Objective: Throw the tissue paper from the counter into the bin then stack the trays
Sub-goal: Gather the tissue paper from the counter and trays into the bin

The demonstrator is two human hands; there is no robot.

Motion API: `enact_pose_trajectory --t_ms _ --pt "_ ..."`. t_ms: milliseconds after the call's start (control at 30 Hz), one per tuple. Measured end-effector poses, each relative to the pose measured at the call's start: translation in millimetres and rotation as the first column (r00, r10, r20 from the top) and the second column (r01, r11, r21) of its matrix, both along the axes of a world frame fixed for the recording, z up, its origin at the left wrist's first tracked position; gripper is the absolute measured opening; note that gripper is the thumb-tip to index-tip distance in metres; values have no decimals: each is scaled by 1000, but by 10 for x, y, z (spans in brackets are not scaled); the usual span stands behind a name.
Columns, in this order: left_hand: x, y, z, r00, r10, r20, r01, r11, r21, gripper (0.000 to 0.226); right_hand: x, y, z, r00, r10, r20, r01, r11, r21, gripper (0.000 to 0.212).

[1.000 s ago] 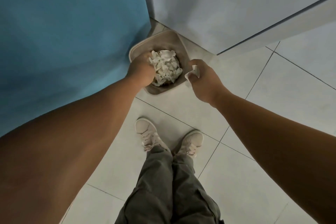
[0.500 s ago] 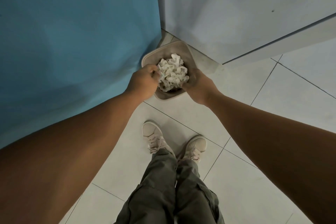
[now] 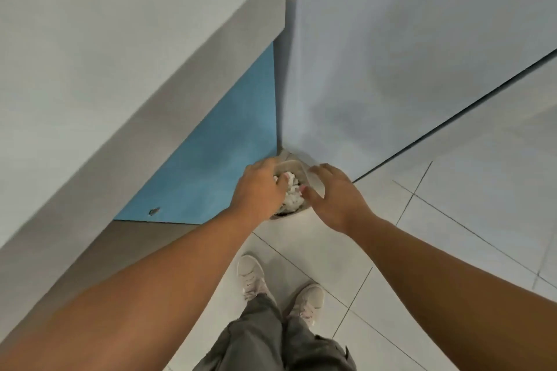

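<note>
both hands sit over the bin (image 3: 313, 181) at frame centre. left hand (image 3: 259, 190) has fingers curled down into the crumpled tissue (image 3: 291, 194) heaped inside; whether it grips any, i cannot tell. right hand (image 3: 334, 193) is spread wide, holding nothing. counter (image 3: 120, 39) fills upper left; trays are not visible.

The tissue paper (image 3: 290, 197) is white and crumpled, in a beige bin (image 3: 315, 181). At ten o'clock the counter (image 3: 120, 48) is pale grey, and the panel (image 3: 223, 166) under it is bright blue. The wall (image 3: 407, 39) at one o'clock is light bluish grey. The floor (image 3: 482, 190) has white tiles with thin dark lines. At six o'clock the shoes (image 3: 251, 275) are pale pink and the trousers (image 3: 256, 337) are grey-green.
</note>
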State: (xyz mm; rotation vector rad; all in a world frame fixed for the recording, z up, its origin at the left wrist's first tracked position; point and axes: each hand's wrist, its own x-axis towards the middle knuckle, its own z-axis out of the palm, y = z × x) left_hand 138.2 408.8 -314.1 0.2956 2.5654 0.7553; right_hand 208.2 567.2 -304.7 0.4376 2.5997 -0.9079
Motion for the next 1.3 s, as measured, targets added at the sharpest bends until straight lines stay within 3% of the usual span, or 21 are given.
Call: enact_pose_trajectory --t_ms 267,467,700,967,1300 --pt "263 -67 1540 956 -79 -283 77 997 -18 45 161 -89 1452 971 103 -214 -89 993 77 57" --pt "334 -375 2315 869 -68 -491 51 998 -49 49 -8 -352 2299 909 160 -384 -146 987 65 75" --pt "202 -1087 2959 768 80 -636 -86 996 21 45 -316 -831 2928 830 292 -476 -262 956 130 58" --pt "-77 -2381 3238 698 254 -670 -288 956 62 41 -868 -1862 3159 730 420 -539 -391 904 174 59" --pt "-724 -4187 3078 708 311 -635 -394 919 10 40 -1727 -3652 3018 702 529 -476 -514 840 175 61"
